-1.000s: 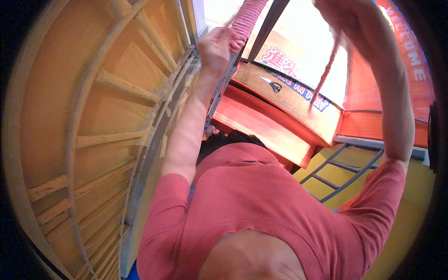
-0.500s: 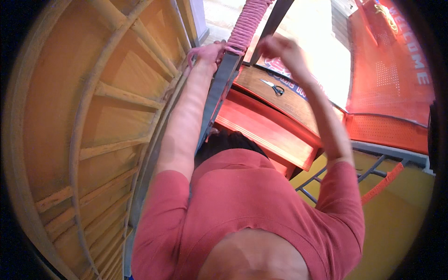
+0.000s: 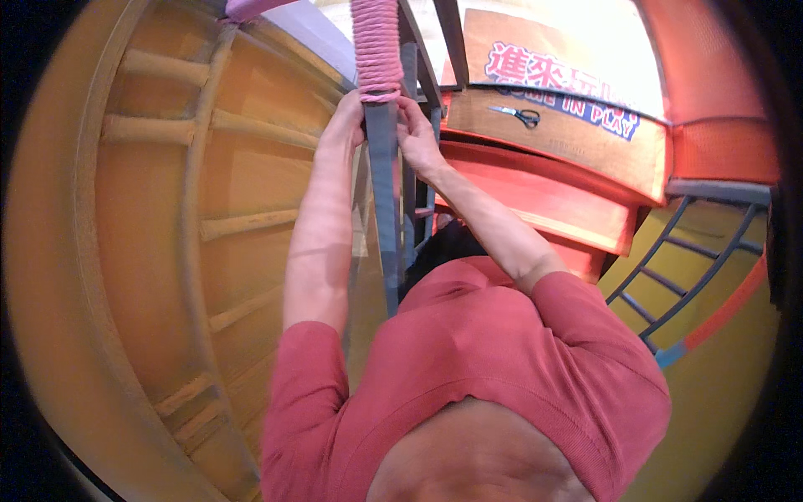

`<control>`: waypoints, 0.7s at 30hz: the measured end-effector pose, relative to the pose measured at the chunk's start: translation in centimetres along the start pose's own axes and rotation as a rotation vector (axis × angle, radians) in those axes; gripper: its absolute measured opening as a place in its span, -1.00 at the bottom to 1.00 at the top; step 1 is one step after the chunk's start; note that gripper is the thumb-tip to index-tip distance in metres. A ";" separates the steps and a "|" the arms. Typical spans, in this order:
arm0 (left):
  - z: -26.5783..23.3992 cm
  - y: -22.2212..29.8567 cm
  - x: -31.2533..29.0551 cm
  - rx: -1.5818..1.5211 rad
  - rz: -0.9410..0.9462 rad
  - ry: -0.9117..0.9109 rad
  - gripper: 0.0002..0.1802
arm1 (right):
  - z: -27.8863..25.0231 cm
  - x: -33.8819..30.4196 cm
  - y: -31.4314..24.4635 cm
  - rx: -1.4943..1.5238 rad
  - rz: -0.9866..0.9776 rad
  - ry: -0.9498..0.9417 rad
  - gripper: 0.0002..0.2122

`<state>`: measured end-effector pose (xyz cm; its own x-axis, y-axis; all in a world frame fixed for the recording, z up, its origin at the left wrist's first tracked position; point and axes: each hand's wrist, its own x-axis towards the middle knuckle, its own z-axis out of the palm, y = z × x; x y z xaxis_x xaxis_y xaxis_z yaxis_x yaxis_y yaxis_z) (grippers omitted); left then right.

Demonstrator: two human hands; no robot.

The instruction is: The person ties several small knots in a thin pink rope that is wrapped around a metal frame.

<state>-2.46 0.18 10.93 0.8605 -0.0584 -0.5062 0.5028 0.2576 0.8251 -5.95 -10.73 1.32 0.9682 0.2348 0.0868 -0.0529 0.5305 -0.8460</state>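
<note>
Pink rope [image 3: 378, 50] is wound in tight, stacked turns around an upright grey metal post [image 3: 382, 184]. At the lowest turn, my left hand [image 3: 343, 121] is closed against the post's left side, its fingertips hidden behind it. On the right side my right hand [image 3: 420, 138] is closed too, thumb and fingers pinched close to the rope's lower edge. Both hands seem to hold the rope's loose end behind the post, though the post covers most of that strand. Scissors with black handles [image 3: 527, 118] lie on the wooden board to the right.
A curved yellow wooden wall with ribs [image 3: 194, 167] rises close on my left. To the right are a wooden board [image 3: 585, 151] with printed lettering, red steps [image 3: 535, 188], a grey ladder-like metal frame [image 3: 694, 251] and a red perforated panel [image 3: 723, 151].
My right hand has come down and left from the air to the post's right side. The left hand stays at the rope's lower end. The view has shifted, bringing the post more upright.
</note>
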 end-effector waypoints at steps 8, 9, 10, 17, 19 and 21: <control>-1.3 0.2 0.0 0.137 -0.134 0.040 -0.67 | 0.6 -1.3 -2.8 -0.314 -0.078 0.182 -0.63; -1.2 0.4 -0.1 0.169 -0.144 0.065 -0.66 | 0.3 -1.2 -2.4 -0.343 -0.147 0.174 -0.63; -1.1 0.6 -0.1 0.203 -0.176 0.085 -0.65 | 0.1 -0.7 -1.9 -0.372 -0.214 0.167 -0.62; -3.2 1.5 -0.5 0.436 -0.218 0.226 -0.64 | 1.0 0.5 -1.1 -0.312 -0.062 -0.032 -0.68; -2.0 1.1 -0.1 0.454 -0.151 0.238 -0.65 | -0.2 1.3 -0.5 -0.365 -0.004 -0.069 -0.68; -1.4 0.9 0.1 0.444 -0.101 0.278 -0.66 | -0.6 1.4 -0.2 -0.424 -0.035 -0.051 -0.76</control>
<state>-2.06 1.70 11.26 0.7821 0.2112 -0.5863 0.6202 -0.1723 0.7653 -4.45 -11.00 1.33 0.9536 0.2687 0.1359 0.0951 0.1597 -0.9826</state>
